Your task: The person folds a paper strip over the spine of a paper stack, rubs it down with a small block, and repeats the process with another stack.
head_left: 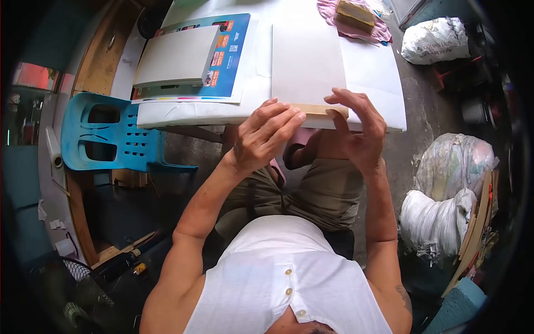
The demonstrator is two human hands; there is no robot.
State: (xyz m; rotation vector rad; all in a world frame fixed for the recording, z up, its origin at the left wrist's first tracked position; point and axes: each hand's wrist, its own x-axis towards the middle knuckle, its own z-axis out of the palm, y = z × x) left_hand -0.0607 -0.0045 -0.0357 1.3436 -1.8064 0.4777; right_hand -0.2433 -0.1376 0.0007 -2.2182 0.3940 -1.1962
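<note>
A brown paper-like strip [314,109] runs along the near edge of a stack of pale grey sheets [308,61], at the table's front edge. My left hand [268,131] has its fingers pressed together at the strip's left end. Over the right end, my right hand [361,125] curves with thumb and forefinger apart, the thumb tip right at the strip.
To the left on the white-covered table [256,55], a second pale stack [178,55] lies on a blue printed sheet [236,53]. A yellowish block [356,15] rests on a pink cloth [375,30]. Beside the table stand a blue plastic chair [105,133] and white sacks [436,222].
</note>
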